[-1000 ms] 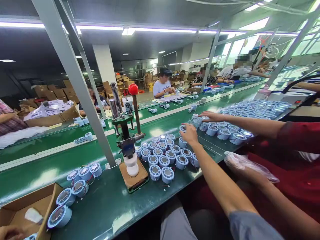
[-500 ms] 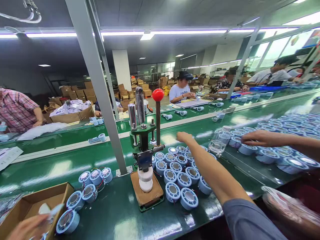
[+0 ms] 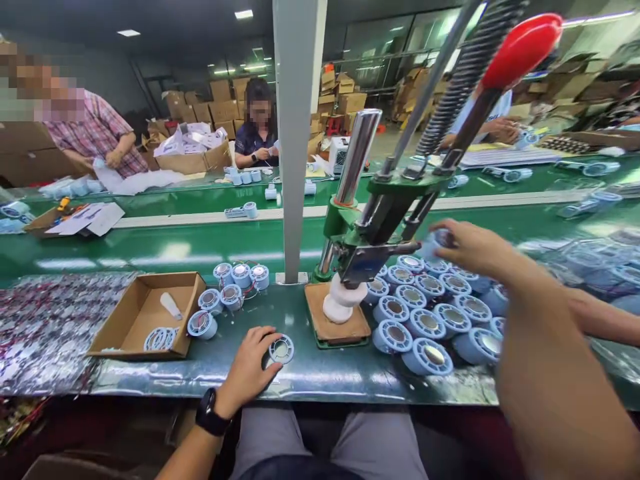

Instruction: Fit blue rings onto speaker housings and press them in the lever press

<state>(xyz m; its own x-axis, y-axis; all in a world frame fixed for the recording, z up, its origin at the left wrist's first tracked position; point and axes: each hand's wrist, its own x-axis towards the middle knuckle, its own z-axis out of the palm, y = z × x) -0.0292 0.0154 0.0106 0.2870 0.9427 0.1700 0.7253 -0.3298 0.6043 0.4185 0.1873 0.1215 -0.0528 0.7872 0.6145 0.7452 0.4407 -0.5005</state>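
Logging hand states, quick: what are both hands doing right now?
Left hand: closed around a round part on the bench.
Right hand: closed on another blue part, held up, blurred.

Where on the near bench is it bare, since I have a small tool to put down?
Bare patches lie between the left hand and cardboard box, and between the press and bench's near edge. Blue round parts crowd the press's right side.

Smooth blue plastic housings (image 3: pixel 281 349), glossy tabletop (image 3: pixel 220 357).
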